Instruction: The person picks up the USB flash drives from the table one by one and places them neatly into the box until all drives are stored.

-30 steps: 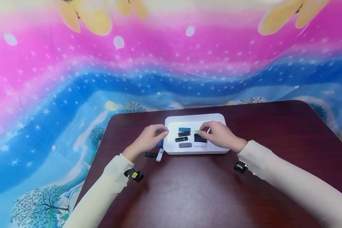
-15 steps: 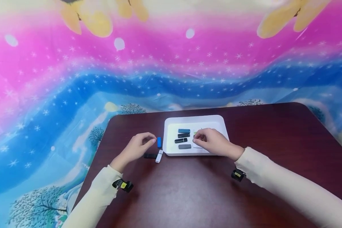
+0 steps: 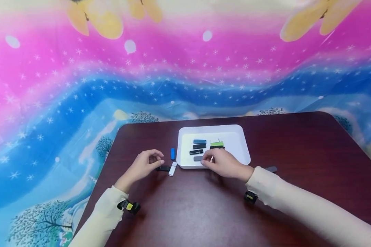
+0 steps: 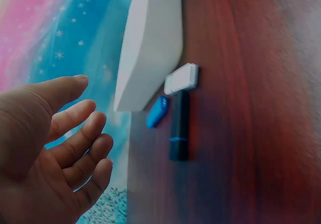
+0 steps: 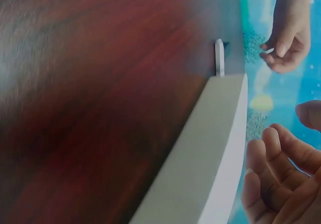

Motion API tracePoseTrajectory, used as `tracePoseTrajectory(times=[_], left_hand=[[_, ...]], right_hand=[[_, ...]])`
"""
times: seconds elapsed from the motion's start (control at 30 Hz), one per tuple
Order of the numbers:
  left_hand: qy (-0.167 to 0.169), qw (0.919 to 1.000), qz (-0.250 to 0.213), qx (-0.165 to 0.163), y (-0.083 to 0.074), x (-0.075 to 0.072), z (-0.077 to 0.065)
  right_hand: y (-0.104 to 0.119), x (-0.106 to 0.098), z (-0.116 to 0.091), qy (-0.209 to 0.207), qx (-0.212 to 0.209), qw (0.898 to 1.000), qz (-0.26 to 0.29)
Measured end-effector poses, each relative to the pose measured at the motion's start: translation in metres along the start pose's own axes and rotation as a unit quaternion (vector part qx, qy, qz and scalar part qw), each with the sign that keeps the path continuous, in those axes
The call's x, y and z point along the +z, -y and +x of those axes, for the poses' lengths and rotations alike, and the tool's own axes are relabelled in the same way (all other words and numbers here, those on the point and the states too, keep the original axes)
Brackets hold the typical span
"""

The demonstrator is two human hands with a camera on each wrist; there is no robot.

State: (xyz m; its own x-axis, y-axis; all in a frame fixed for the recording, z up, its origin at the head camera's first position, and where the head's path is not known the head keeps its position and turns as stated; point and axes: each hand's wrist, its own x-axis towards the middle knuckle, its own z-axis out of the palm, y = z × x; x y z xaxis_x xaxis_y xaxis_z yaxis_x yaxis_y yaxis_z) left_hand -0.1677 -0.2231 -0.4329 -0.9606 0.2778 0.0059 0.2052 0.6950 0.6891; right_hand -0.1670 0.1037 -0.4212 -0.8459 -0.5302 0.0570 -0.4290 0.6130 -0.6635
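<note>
Loosely curled and holding nothing, my left hand [image 3: 143,165] hovers left of the white tray [image 4: 150,48], close to a black USB stick [image 4: 179,126]. A white USB stick [image 3: 172,169] and a blue one [image 3: 172,154] lie beside that, outside the tray. Above the tray's front edge is my right hand [image 3: 224,162], its fingers bent and the thumb apart in the right wrist view, nothing between them. It partly covers a grey USB stick [image 3: 198,159]. Behind that in the tray lie black [image 3: 196,152] and teal [image 3: 199,141] sticks, plus a green one [image 3: 216,144].
Another grey stick [image 3: 271,169] lies on the dark red table [image 3: 201,212] right of the tray, partly behind the right sleeve. A patterned cloth [image 3: 185,68] hangs behind the table's far edge.
My left hand has drawn back leftward from the tray, uncovering the blue USB stick. My right hand has shifted left and nearer the tray's front edge, exposing the green stick.
</note>
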Motion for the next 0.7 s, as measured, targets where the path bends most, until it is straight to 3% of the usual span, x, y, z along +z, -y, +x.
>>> tracePoseTrajectory(times=[0.23, 0.7], left_hand=[[-0.003, 0.9991, 0.023, -0.035, 0.017, 0.005, -0.006], [0.025, 0.9986, 0.006, -0.046, 0.034, 0.012, -0.007]], right_hand=[[0.007, 0.018, 0.0, 0.007, -0.027, 1.0, -0.003], [0.017, 0.051, 0.0, 0.08, -0.031, 0.996, -0.018]])
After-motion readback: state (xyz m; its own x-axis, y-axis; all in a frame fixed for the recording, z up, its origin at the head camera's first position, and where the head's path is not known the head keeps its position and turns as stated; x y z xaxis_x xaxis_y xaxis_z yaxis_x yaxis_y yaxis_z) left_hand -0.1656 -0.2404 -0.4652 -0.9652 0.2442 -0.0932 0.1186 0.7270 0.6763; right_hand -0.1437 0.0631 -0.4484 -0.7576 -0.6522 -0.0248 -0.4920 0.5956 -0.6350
